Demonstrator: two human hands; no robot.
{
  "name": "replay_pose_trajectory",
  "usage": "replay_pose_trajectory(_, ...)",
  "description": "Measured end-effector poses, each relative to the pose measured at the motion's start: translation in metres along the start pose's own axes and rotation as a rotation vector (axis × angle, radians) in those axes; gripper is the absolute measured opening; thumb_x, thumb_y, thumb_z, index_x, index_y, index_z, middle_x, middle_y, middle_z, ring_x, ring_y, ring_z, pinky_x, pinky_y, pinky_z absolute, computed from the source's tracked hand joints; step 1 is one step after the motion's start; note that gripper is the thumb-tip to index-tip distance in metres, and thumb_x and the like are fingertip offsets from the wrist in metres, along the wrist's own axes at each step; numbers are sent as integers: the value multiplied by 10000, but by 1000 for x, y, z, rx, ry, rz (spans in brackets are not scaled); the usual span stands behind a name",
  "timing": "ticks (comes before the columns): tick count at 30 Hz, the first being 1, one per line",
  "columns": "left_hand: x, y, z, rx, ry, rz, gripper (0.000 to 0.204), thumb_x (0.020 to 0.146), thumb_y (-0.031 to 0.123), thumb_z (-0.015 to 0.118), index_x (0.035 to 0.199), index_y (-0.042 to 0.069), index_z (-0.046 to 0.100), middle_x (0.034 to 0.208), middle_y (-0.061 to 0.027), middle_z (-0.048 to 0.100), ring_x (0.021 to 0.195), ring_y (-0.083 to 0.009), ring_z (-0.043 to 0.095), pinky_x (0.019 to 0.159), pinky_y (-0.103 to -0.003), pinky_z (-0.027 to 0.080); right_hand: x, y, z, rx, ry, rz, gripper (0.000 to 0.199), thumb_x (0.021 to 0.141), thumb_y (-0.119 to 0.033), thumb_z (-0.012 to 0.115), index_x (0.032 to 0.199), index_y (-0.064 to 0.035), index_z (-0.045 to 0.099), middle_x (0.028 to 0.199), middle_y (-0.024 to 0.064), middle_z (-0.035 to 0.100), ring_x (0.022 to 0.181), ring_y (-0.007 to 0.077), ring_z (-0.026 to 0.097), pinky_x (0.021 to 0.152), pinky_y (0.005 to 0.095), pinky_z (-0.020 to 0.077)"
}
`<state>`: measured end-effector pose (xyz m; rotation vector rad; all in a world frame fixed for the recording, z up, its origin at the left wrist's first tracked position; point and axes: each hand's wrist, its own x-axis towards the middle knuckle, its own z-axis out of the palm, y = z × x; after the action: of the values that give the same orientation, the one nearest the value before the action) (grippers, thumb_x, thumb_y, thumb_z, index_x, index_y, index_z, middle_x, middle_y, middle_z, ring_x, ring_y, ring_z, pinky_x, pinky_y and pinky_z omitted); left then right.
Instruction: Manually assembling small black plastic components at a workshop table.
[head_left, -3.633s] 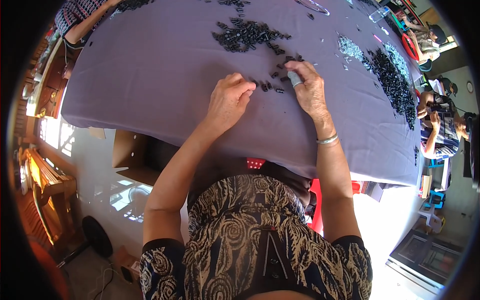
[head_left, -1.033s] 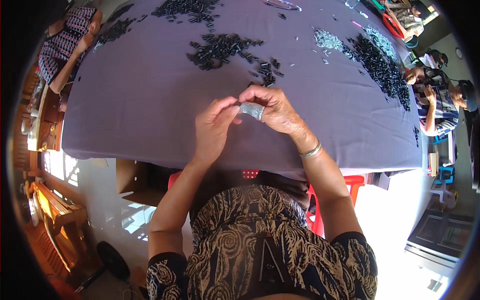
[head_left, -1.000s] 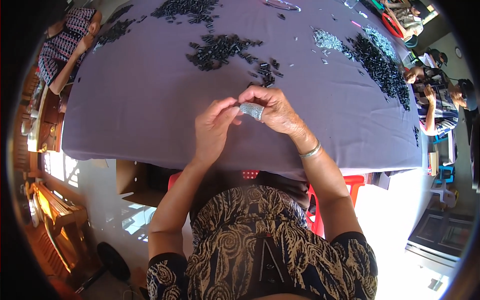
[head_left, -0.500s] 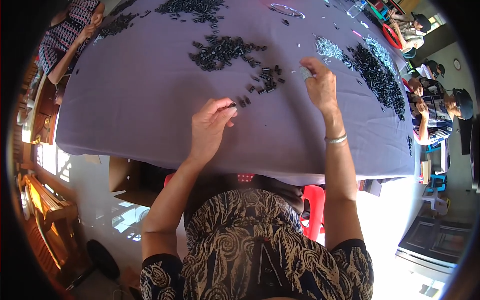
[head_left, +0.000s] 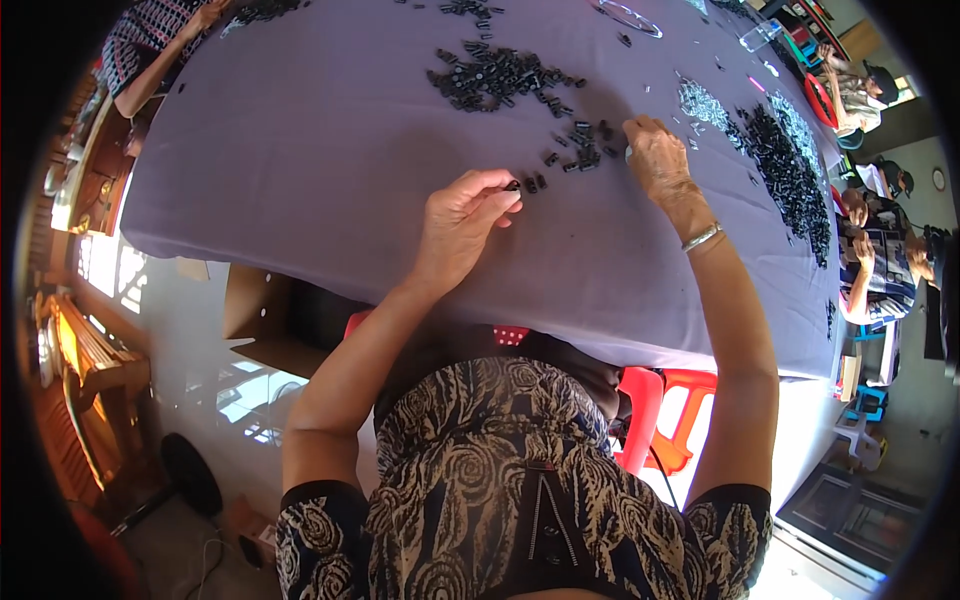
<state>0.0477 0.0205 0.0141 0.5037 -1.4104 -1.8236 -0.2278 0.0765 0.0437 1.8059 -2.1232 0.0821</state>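
My left hand (head_left: 462, 225) pinches a small black cylindrical piece (head_left: 514, 186) between thumb and fingertips, above the purple tablecloth. Just beyond those fingertips lie two loose black pieces (head_left: 537, 182). My right hand (head_left: 662, 165), with a bracelet at the wrist, is curled beside a small scattered group of black pieces (head_left: 582, 152). A whitish edge of small clear pieces (head_left: 629, 152) shows at its curled fingers; most of what it holds is hidden. Farther off is a larger heap of black pieces (head_left: 490, 78).
On the right of the purple cloth (head_left: 300, 200) lie a clear pile (head_left: 703, 103) and a long black heap (head_left: 790, 175). A clear oval ring (head_left: 630, 17) and a bottle (head_left: 760, 36) are at the far side. Other people sit along the left and right edges.
My view has shifted, so the table sits differently in it. My right hand has turned palm-down and come closer to the scattered black pieces; my left still pinches its black piece.
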Motion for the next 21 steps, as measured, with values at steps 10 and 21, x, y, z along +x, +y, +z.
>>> replay_pose_trajectory(10,-2,1,-1,49,-11,12,146,858,37,586,998,6,610,902,-37,588,795,-117,599,636,-227,482,-10,-31,-21,872,90,452,96,708,-36,616,803,-46,624,723,70,612,620,136,557,583,280,461)
replay_pose_trajectory(21,-3,-1,1,48,-4,12,158,851,23,591,1007,8,609,918,-39,593,785,-121,608,625,-225,479,-22,-116,-45,1656,60,226,80,800,34,615,860,-16,629,765,-30,596,728,39,526,673,198,441)
